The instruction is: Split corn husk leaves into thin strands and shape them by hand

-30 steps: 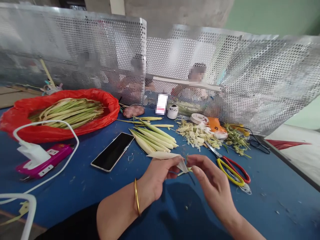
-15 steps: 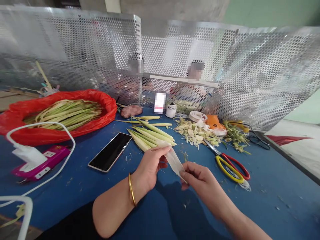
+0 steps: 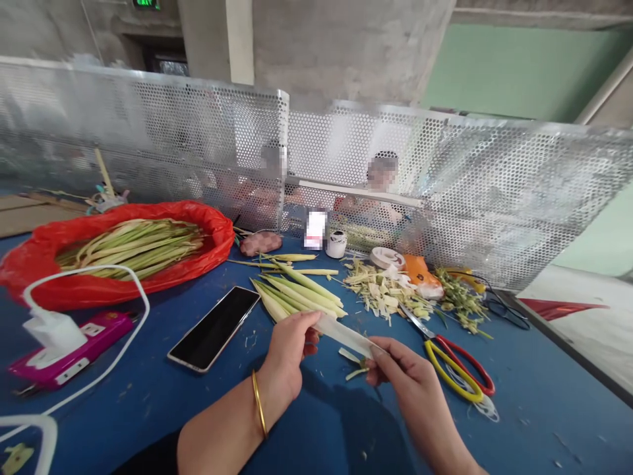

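Note:
My left hand (image 3: 289,346), with a gold bangle on the wrist, pinches one end of a pale flat leaf strip (image 3: 345,335). My right hand (image 3: 401,376) pinches the strip's other end, so it is stretched between them just above the blue table (image 3: 148,409). A small offcut (image 3: 352,357) lies on the table below the strip. Just beyond my left hand lies a bundle of pale green stalks (image 3: 299,293).
A red bag of green leaf strips (image 3: 128,247) sits at far left. A phone (image 3: 213,328) lies left of my hands, a pink power strip with white charger (image 3: 64,340) further left. Scissors (image 3: 452,359) and a trimmings pile (image 3: 386,290) lie right. People sit behind a perforated metal screen (image 3: 346,171).
The strip was folded and bunched between my fingers; now it is pulled out straight between both hands. The view has tilted upward.

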Motion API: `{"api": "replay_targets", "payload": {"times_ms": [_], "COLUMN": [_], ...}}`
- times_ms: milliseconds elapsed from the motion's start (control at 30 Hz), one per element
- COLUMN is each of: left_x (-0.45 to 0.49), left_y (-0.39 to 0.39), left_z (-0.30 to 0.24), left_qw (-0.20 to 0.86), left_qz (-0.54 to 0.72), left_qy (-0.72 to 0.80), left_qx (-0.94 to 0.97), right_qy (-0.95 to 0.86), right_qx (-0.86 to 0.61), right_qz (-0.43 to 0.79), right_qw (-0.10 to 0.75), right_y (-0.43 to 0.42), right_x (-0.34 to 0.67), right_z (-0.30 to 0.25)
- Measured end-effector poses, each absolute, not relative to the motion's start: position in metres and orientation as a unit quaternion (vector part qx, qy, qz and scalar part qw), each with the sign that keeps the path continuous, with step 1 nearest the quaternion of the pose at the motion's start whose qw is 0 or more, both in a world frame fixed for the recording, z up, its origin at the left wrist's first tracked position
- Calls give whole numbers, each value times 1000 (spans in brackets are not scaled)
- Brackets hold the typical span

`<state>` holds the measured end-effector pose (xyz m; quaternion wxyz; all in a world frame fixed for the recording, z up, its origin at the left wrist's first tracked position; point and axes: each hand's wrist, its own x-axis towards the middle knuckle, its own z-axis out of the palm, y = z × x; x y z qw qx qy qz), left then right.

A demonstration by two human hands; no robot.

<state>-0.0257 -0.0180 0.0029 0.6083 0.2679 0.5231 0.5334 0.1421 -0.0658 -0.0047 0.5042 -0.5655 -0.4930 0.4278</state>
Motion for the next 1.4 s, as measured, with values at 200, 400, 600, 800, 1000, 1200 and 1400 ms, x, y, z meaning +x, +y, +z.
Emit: {"api": "replay_targets", "payload": {"times_ms": [200,400,600,800,1000,1200,1400], "left_x": [-29,-32,-32,-33,-35,-29,-10], "left_y": [-14,-12,-11,-13,-11,-17,-43], "left_z": [7,7,8,12,15,16,5], "left_qw": [614,614,621,606,606,662,727], "left_qz": [538,540,535,534,544,576,490], "left_qy": [522,526,517,504,485,443,448], "left_qx": [247,233,247,308,319,182,174], "right_qy": [-458,-424,-444,-452,-354,-366,-462], "right_qx": [-549,-543,-524,-501,-461,-464,-475], "right_qz": [463,486,467,475,552,553,488], "right_qw": [524,537,557,565,598,588,569], "right_y": [-62,-63,-70,-74,-77,-79,-78], "right_x": [145,141,140,141,135,129,126], "right_z": [-7,-5,-7,-3,5,1,-6]}}
